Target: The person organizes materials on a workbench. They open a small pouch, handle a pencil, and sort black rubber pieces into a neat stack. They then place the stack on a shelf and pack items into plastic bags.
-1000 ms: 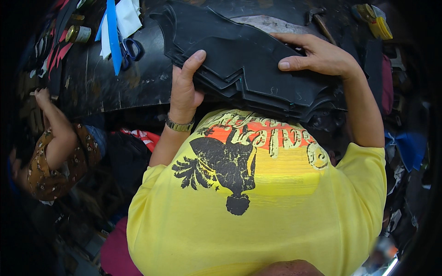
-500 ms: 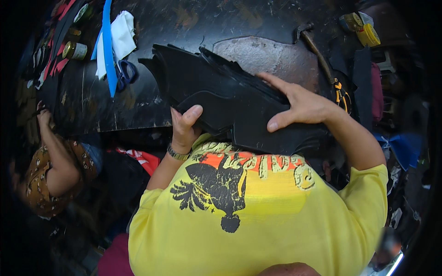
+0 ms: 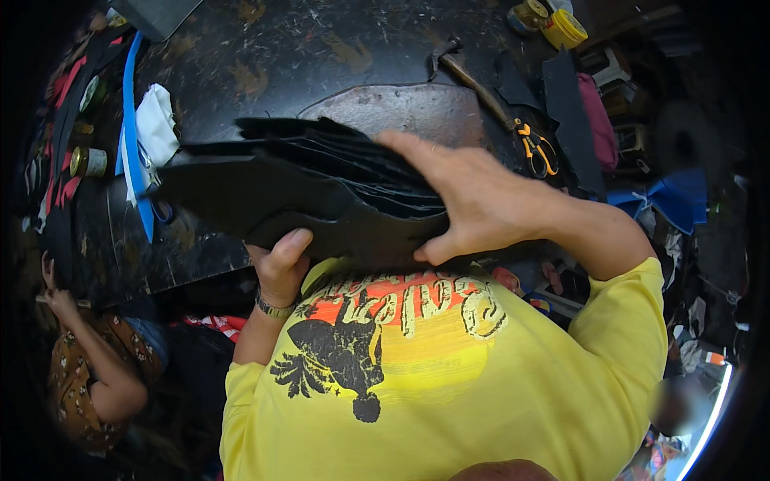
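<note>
Between my two hands is a thick stack of black cut sheets point(image 3: 321, 188), leather-like, with curved outlines; I cannot tell the exact material. My left hand point(image 3: 281, 260) grips the stack's lower left edge, thumb on the near face and the other fingers hidden underneath. My right hand point(image 3: 473, 196) spans the right end, thumb at the near edge and fingers over the far edge. The sheets stand tilted, and their layered edges fan slightly apart along the top. Behind the stack lies a worn grey-brown slab point(image 3: 401, 108) on the dark table point(image 3: 321, 48).
A hammer point(image 3: 481, 88) and orange-handled pliers point(image 3: 535, 150) lie to the right, near a yellow tub point(image 3: 565, 30). On the left are a blue strip point(image 3: 131, 136), white cloth point(image 3: 156, 124), mostly covered scissors point(image 3: 163, 212) and a jar point(image 3: 88, 162). A co-worker's arm point(image 3: 96, 353) reaches in at left.
The stack has tipped more upright, showing its layered edges, and my right hand has shifted around its right end. The whole view has turned, moving the table's things leftward.
</note>
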The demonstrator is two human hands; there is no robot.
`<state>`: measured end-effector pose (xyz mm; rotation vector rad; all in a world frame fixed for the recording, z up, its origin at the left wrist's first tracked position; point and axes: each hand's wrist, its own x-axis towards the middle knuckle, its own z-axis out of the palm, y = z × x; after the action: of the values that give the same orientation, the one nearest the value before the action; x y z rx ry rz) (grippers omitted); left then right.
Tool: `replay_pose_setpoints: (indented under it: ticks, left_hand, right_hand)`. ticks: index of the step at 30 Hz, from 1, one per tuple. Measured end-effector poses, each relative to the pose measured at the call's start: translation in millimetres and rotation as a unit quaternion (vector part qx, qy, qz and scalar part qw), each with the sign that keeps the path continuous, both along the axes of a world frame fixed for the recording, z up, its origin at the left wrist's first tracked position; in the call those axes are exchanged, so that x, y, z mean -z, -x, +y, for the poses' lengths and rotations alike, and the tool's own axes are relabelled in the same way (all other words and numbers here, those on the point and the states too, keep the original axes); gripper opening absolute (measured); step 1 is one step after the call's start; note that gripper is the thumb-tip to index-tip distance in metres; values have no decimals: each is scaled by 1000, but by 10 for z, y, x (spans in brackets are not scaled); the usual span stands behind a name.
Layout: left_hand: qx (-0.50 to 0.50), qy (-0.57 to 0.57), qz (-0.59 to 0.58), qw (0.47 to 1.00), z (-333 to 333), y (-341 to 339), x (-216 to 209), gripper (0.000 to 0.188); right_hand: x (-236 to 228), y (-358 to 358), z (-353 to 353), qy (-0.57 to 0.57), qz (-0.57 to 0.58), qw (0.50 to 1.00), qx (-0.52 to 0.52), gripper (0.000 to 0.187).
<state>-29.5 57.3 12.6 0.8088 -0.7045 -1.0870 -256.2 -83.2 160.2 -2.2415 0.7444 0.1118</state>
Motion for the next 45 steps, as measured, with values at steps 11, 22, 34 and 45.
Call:
replay_pose_setpoints:
  ticks: [11,22,34,45]
  left_hand:
    - [36,36,-164,985,-531,-31,13,137]
    - [47,5,-210,977,-834,-157,31,140]
    - [-159,143,-499,840,-520,-160,-1028,138]
    - [65,0,-855,515,-838,641,-1294,99]
  right_hand:
    - [389,110,-292,334,14,942,6,119]
    - [546,69,-459,293,-30,956,-3,132]
    - [446,121,-478,322,1,947,2,114]
    - [413,16,-433,259,74,962,-48,104]
